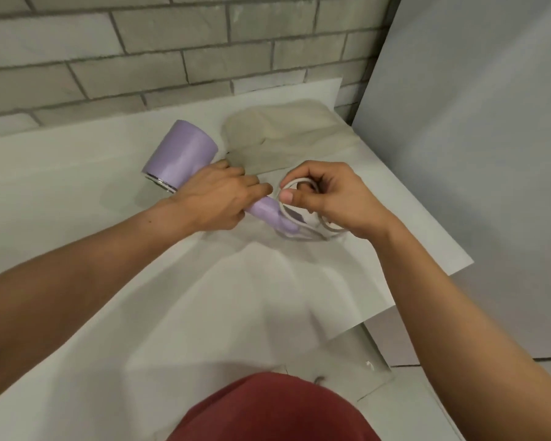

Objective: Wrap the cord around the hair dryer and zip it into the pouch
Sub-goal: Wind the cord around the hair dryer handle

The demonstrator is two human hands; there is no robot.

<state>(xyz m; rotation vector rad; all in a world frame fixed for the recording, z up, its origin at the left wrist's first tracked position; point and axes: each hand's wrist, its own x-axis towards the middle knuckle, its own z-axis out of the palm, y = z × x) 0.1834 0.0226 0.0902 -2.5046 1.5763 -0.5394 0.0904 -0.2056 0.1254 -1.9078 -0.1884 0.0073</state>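
Both hands are busy. Left hand [218,198] grips the lilac hair dryer [185,155]; right hand [326,198] pinches looped white cord [295,186]. Beige pouch [283,135] lies behind.

Lilac hair dryer [185,154], white cord [295,186], beige pouch [283,135], grey brick wall [172,43].

Soft even light, faint shadows, slight blur, wide-angle edge bending

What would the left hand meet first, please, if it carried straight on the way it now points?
Probably the right hand holding the cord, just beyond the left hand; depth is unclear.
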